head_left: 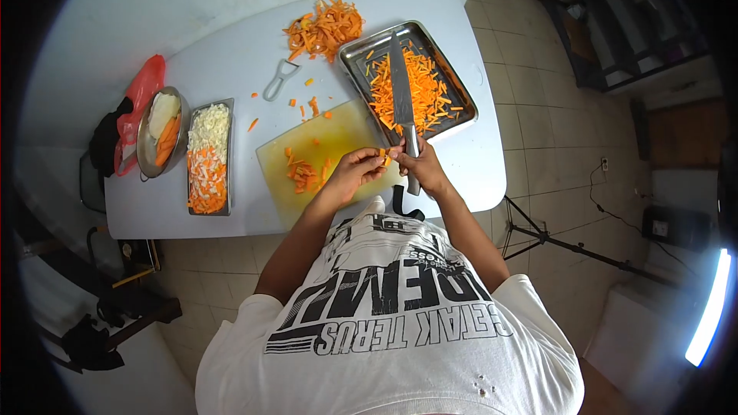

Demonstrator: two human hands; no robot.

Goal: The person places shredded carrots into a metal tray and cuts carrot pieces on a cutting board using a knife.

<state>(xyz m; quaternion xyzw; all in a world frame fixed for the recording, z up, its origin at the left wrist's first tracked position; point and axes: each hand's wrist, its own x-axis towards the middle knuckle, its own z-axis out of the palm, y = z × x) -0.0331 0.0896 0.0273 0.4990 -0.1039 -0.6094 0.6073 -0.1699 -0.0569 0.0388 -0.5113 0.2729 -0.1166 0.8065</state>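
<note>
My right hand (pixel 417 164) is closed round the handle of a large kitchen knife (pixel 401 92), whose blade points away from me over the metal tray. In my left hand (pixel 357 172), the fingers pinch a small piece of carrot (pixel 383 157), and the fingertips of my right hand are close to it. Beneath my hands lies a yellowish cutting board (pixel 281 147) with a small heap of carrot pieces (pixel 304 174) on its left part. The metal tray (pixel 471 111) beyond the knife holds many carrot sticks (pixel 423 81).
Carrot peelings (pixel 327 29) are piled at the table's far side, near a peeler (pixel 280 81). To the left stand a narrow tray (pixel 230 198) of chopped white and orange vegetables, a metal bowl (pixel 146 152) with carrots, and a red plastic bag (pixel 151 77). A tripod (pixel 544 237) stands right.
</note>
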